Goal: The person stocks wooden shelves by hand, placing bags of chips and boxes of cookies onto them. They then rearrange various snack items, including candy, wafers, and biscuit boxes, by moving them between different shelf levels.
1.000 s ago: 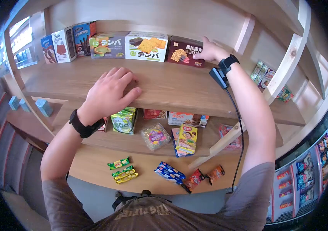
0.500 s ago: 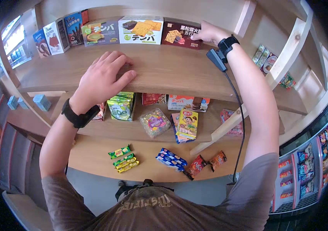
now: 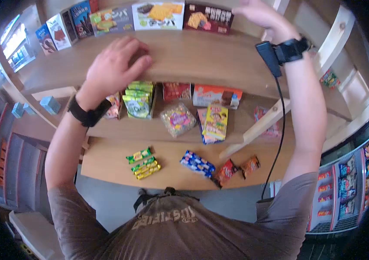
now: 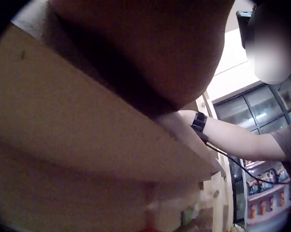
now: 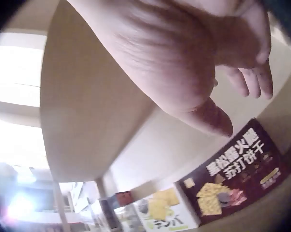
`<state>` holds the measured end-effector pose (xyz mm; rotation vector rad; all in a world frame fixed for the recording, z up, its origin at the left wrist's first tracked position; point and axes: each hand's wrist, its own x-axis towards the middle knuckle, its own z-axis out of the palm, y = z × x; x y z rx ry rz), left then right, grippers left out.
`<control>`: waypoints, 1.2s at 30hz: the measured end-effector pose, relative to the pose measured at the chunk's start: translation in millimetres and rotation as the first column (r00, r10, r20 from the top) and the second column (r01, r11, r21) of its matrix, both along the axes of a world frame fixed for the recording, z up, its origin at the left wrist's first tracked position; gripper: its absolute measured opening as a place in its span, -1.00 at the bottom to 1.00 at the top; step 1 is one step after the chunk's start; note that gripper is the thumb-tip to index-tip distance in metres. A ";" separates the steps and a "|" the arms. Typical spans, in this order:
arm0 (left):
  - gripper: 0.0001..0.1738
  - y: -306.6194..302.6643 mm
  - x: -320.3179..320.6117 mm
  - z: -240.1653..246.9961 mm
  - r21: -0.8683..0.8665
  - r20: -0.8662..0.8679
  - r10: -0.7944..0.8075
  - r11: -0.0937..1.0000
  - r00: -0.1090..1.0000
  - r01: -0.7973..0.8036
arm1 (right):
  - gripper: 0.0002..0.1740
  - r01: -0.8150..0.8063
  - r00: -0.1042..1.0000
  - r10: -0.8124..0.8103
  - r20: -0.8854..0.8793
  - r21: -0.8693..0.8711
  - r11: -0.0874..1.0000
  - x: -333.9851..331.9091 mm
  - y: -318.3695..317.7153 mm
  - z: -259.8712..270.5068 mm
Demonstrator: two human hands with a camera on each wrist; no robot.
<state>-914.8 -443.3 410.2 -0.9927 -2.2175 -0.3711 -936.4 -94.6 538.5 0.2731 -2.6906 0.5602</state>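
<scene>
At the right end of the top shelf's row stands a maroon cracker box [image 3: 208,18], with a white cracker box [image 3: 158,16] beside it. My right hand [image 3: 262,16] is next to the maroon box's right end, apart from it and holding nothing. In the right wrist view, the thumb and loosely extended fingers of the right hand [image 5: 184,58] hang above the maroon box [image 5: 235,176]. My left hand [image 3: 117,63] rests on the top shelf [image 3: 193,54] near its front edge, fingers relaxed and nothing in them.
Further left stand a green-brown box [image 3: 111,21] and a white box [image 3: 62,31]. Lower shelves hold green snack bags [image 3: 139,102], a clear candy tub [image 3: 178,120], a yellow box [image 3: 215,121] and a blue packet [image 3: 197,162]. A slanted wooden post [image 3: 258,125] and a cable [image 3: 283,125] stand at right.
My right hand has let go of the maroon box's right end and moved away to the right. The left hand stays on the shelf. The head view has shifted, so the boxes appear higher.
</scene>
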 end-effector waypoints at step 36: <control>-0.24 183.4 84.2 -257.7 0.677 0.728 -0.685 0.717 0.009 -0.169 | -0.53 0.378 0.840 0.210 0.501 -0.817 0.436 113.7 42.1 -374.5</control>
